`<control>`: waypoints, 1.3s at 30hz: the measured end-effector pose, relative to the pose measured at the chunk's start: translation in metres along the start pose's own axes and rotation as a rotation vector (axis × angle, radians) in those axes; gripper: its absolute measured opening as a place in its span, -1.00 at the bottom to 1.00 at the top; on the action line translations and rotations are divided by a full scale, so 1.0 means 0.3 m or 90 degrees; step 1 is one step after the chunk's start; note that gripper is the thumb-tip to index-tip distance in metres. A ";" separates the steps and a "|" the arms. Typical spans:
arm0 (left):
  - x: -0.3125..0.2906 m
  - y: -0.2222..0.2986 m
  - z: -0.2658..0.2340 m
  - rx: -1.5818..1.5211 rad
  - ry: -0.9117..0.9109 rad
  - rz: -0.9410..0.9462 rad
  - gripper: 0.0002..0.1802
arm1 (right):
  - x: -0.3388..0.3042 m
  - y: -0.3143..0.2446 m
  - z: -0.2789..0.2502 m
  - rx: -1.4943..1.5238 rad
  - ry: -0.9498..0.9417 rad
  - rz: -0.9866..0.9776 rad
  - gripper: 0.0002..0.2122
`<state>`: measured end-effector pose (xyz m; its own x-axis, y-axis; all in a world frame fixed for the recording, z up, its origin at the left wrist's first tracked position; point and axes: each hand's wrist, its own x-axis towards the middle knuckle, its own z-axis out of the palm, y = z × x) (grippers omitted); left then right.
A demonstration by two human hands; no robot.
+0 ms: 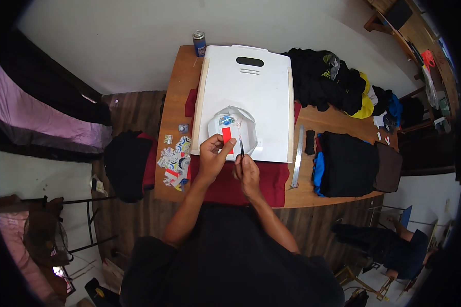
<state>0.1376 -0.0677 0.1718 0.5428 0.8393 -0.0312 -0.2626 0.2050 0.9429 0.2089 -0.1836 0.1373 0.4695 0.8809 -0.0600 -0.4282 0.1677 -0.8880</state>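
Observation:
Between the thumb and fingers of my left hand (pixel 213 157) is a red strip (pixel 227 134), seemingly joined to a clear piece with a blue print (pixel 226 120). My right hand (pixel 248 175) pinches a thin dark tool with a pointed end (pixel 242 147); it may be tweezers, but its kind is unclear. Both hands are close together over the near edge of a large white board (pixel 241 87). Behind them, a pale, faceted, roundish thing (pixel 247 128) sits on the board, partly covered by my hands. Maroon cloth (pixel 241 185) lies under the board.
Loose printed stickers (pixel 176 159) are heaped left of the board, and a spray can (pixel 199 44) stands at the far left. A metal ruler (pixel 297 158) and folded black clothes (pixel 346 165) lie right. Dark garments (pixel 320 82) pile behind. Another person (pixel 394 245) is at lower right.

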 end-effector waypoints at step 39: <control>-0.042 -0.024 0.019 -0.011 -0.002 -0.052 -0.90 | 0.010 0.007 -0.003 -0.006 0.031 -0.031 -0.68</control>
<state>0.1373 -0.0826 0.1671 0.5650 0.8182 -0.1067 -0.2310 0.2810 0.9315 0.2101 -0.1809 0.1350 0.5272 0.8489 -0.0387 -0.3961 0.2053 -0.8950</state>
